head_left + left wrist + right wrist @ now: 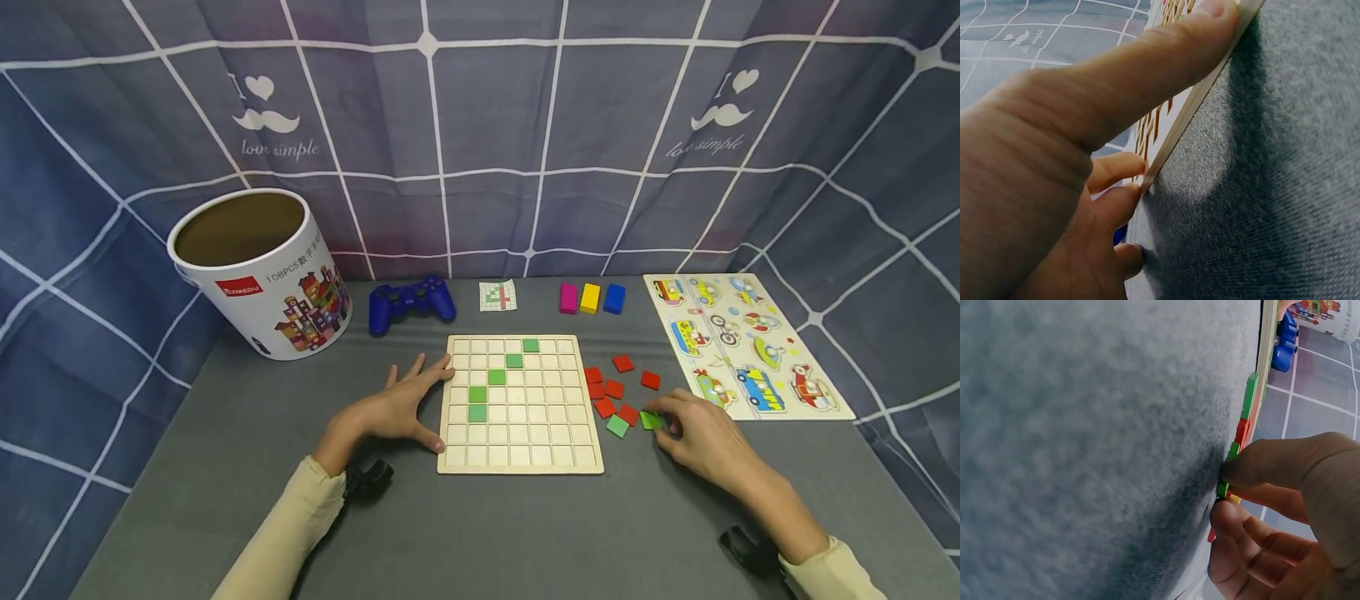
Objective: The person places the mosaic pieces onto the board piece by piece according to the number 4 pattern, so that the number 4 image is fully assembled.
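Right hand (701,437): apparently pinching a green tile (649,420) between thumb and fingertip, to the right of the board; exact contact hard to tell.
Left hand (401,408): spread wide, touching the board's left edge, holding no tile.
Tile grip: best kept to the edges, for lifting clear of the red tiles (613,389) just beside and lowering flat.
Board (528,414): flat on the table (525,533), with five green squares (477,393) stepping down leftward; best steadied during placing.
Spare green tile (617,426): near the board's right edge.
Pattern card (498,295): beyond the board; worth checking before choosing a cell.
Farther out: game controller (411,304), three blocks (590,298), bucket (307,283), picture puzzle (750,333).
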`<move>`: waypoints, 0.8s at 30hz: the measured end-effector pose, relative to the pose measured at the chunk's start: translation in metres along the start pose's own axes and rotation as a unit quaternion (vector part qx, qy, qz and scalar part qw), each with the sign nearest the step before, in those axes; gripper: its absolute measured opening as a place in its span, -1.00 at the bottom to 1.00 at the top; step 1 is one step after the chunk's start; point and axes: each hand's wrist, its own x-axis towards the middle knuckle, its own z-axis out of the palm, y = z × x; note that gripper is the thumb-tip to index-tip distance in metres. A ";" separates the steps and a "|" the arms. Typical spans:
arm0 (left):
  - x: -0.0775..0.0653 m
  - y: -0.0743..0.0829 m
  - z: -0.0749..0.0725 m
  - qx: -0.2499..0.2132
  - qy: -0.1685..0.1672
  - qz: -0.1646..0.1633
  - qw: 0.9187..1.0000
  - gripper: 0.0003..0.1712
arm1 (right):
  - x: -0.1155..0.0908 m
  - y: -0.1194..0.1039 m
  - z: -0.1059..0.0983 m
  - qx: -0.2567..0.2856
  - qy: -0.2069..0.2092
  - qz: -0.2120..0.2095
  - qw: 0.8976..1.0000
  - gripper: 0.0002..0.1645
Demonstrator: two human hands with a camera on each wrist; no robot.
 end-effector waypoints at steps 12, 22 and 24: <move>-0.002 -0.001 0.000 0.001 0.005 -0.005 1.000 0.36 | 0.020 -0.007 -0.003 0.003 0.010 -0.026 1.000 -0.71; -0.002 0.000 0.001 0.000 0.002 -0.004 1.000 0.36 | 0.043 -0.038 0.014 0.056 -0.037 -0.063 0.996 -0.75; -0.001 0.000 0.002 -0.002 0.000 -0.003 1.000 0.36 | 0.047 -0.044 0.016 0.060 -0.045 -0.067 0.995 -0.76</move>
